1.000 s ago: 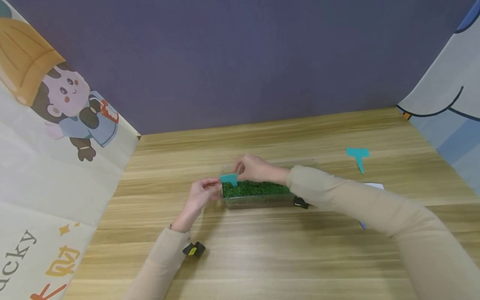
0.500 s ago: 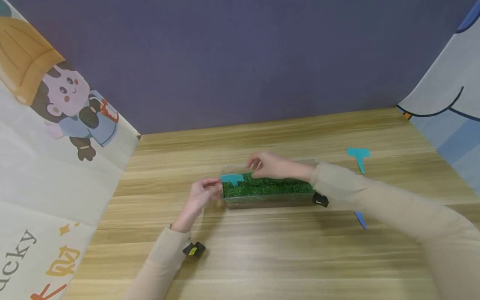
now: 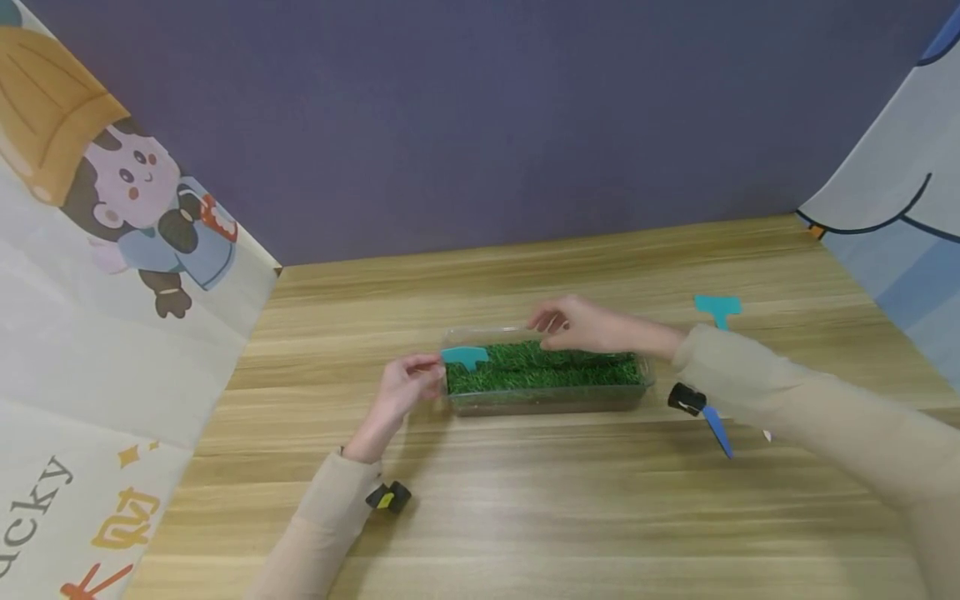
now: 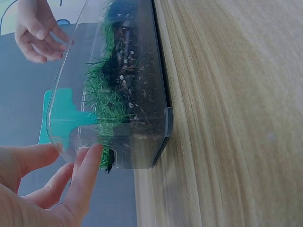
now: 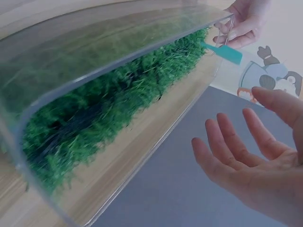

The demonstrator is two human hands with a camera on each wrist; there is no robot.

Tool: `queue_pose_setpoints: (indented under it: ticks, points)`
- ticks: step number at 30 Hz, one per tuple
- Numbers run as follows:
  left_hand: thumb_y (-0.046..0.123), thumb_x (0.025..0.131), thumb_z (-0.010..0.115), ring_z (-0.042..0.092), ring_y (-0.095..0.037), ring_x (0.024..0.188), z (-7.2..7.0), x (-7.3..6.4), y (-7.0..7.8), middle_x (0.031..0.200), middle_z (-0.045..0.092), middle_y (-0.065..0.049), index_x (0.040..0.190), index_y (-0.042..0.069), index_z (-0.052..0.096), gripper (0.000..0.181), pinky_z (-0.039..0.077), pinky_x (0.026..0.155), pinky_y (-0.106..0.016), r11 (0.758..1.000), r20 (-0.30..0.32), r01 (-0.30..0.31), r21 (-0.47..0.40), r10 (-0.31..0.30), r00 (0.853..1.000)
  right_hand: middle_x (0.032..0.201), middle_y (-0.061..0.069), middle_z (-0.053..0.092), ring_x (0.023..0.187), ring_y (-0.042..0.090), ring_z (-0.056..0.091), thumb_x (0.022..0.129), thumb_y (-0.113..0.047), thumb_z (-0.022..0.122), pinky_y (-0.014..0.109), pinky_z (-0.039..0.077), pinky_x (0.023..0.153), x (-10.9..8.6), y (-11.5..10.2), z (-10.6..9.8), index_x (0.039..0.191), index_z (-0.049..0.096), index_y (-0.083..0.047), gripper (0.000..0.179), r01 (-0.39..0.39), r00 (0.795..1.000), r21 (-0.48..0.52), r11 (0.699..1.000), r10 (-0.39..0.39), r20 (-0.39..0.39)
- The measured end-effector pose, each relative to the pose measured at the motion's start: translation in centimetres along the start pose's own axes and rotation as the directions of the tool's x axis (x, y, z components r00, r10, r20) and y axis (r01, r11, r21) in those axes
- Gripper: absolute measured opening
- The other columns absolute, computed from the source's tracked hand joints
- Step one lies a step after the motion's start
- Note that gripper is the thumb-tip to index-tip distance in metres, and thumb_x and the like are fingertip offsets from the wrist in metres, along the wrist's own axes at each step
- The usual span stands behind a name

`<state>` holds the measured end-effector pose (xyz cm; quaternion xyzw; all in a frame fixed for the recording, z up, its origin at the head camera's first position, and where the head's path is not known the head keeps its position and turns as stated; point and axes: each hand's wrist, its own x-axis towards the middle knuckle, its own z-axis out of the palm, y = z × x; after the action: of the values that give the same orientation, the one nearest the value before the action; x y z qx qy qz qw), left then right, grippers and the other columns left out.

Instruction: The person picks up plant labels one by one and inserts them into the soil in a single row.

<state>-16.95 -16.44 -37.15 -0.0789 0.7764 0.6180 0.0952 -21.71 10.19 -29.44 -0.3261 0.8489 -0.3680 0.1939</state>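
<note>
A clear plastic planter box (image 3: 551, 400) with green grass and dark soil stands mid-table. At its left end a teal T-shaped plant label (image 3: 465, 357) is upright in the grass; its stem is plain in the left wrist view. My left hand (image 3: 405, 385) grips the left end wall, thumb near the rim and fingers against the outside, beside the label. My right hand (image 3: 581, 323) hovers above the back rim, its fingers loosely bent; the right wrist view shows nothing in it.
Another teal T-shaped label (image 3: 717, 306) lies at the back right, partly behind my right sleeve. A blue pointed piece (image 3: 717, 432) lies right of the planter, its other end hidden by the wrist camera and sleeve. A small white tip (image 3: 767, 435) shows beside the sleeve.
My right hand has moved off the teal label and rightward along the planter, uncovering more grass. The label stays upright. My left hand has kept its place.
</note>
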Motion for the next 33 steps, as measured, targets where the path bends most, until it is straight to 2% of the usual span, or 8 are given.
queue_pose_setpoints:
  ticks: [6, 17, 25, 33]
  points:
    - [0.0, 0.082, 0.056, 0.057, -0.033, 0.087, 0.0, 0.1, 0.0, 0.1, 0.057, -0.019, 0.113, -0.007, 0.053, 0.031, 0.055, 0.071, -0.028, 1.0, -0.002, 0.004, 0.0, -0.004, 1.0, 0.106, 0.025, 0.055, 0.096, 0.035, 0.053, 0.08, 0.002, 0.057, 0.04, 0.047, 0.087, -1.4, 0.7, -0.7, 0.112, 0.05, 0.01, 0.033, 0.01, 1.0, 0.006, 1.0, -0.01, -0.026]
    - [0.0, 0.082, 0.056, 0.057, -0.032, 0.086, -0.1, 0.0, 0.0, 0.099, 0.058, -0.019, 0.113, -0.007, 0.054, 0.031, 0.055, 0.07, -0.028, 1.0, -0.011, 0.004, 0.009, -0.004, 1.0, 0.108, 0.024, 0.055, 0.099, 0.036, 0.052, 0.081, -0.002, 0.058, 0.045, 0.046, 0.089, -3.9, 1.6, -2.1, 0.113, 0.051, 0.007, 0.034, -0.032, 0.997, -0.027, 0.999, 0.03, -0.072]
    - [0.0, 0.081, 0.058, 0.06, -0.018, 0.075, 0.0, 0.1, -0.1, 0.097, 0.058, -0.018, 0.112, -0.008, 0.054, 0.032, 0.055, 0.072, -0.032, 1.0, -0.011, -0.006, -0.002, 0.006, 1.0, 0.108, 0.024, 0.054, 0.1, 0.038, 0.052, 0.083, -0.003, 0.058, 0.045, 0.046, 0.088, -5.5, 2.8, -3.0, 0.113, 0.05, 0.006, 0.033, -0.053, 0.994, -0.037, 0.998, 0.05, -0.094]
    - [0.001, 0.082, 0.057, 0.059, -0.019, 0.079, 0.0, 0.0, 0.0, 0.098, 0.058, -0.017, 0.113, -0.006, 0.054, 0.032, 0.055, 0.073, -0.03, 1.0, -0.005, 0.001, 0.005, -0.001, 1.0, 0.105, 0.022, 0.056, 0.096, 0.034, 0.054, 0.082, -0.001, 0.058, 0.045, 0.048, 0.084, -7.3, 4.5, -3.8, 0.113, 0.05, 0.007, 0.033, -0.106, 0.987, -0.078, 0.991, 0.096, -0.133]
